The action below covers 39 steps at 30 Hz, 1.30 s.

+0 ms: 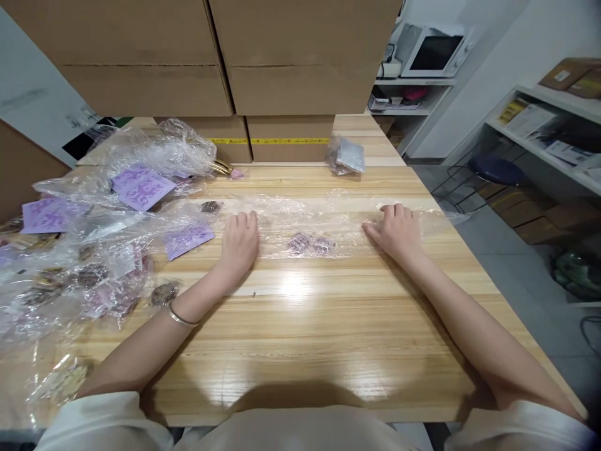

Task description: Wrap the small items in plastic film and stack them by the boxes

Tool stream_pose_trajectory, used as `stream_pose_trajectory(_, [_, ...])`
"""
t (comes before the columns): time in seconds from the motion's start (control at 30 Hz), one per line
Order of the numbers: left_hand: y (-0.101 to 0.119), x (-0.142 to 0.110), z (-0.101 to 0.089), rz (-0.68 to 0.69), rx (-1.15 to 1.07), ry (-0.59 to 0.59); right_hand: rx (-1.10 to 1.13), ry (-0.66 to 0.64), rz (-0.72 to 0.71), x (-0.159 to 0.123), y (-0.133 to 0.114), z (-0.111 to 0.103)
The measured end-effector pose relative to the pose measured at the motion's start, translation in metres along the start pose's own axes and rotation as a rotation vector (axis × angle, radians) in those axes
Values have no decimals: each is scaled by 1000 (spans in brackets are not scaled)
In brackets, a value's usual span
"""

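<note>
A long strip of clear plastic wrap (347, 216) lies crinkled across the wooden table in front of me. Two small dark purple pieces (310, 244) show at its front edge, under or in the film; their kind is not plain. At the strip's left part, my left hand (239, 241) is closed on the wrap with its fingers curled. My right hand (398, 232) rests on the right part, its thumb stretched out apart from the bent fingers. A small dark wrapped piece (211, 206) sits just beyond my left hand.
Heaped at the left are clear bags with small items and purple patterned cards (142, 186). A bagged grey packet (350, 155) lies at the back right. Cardboard boxes (300, 75) stack along the back. Beyond the table's right edge stand a stool (496, 170) and shelves.
</note>
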<state>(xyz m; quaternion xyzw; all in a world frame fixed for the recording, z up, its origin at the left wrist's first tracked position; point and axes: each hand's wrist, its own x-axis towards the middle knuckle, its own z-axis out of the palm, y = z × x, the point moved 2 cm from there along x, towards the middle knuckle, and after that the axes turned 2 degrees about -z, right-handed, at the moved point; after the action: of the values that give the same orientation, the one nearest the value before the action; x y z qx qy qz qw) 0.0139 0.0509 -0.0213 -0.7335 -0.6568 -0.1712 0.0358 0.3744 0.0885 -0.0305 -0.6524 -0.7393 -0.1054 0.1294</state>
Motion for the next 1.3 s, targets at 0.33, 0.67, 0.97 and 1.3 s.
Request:
stream_pose_trajectory(0.33, [53, 3, 26, 628, -269, -382, 582, -318, -664, -32, -79, 9])
stream_pose_trajectory(0.67, [-31, 6, -2, 348, -531, -563, 681, -454, -529, -26, -25, 6])
stream_pose_trajectory(0.97, [-46, 3, -15, -20, -714, -615, 933, -801, -25, -33, -4, -31])
stream_pose_trajectory(1.3, [2, -21, -20, 303, 40, 19, 112, -119, -90, -37, 0, -31])
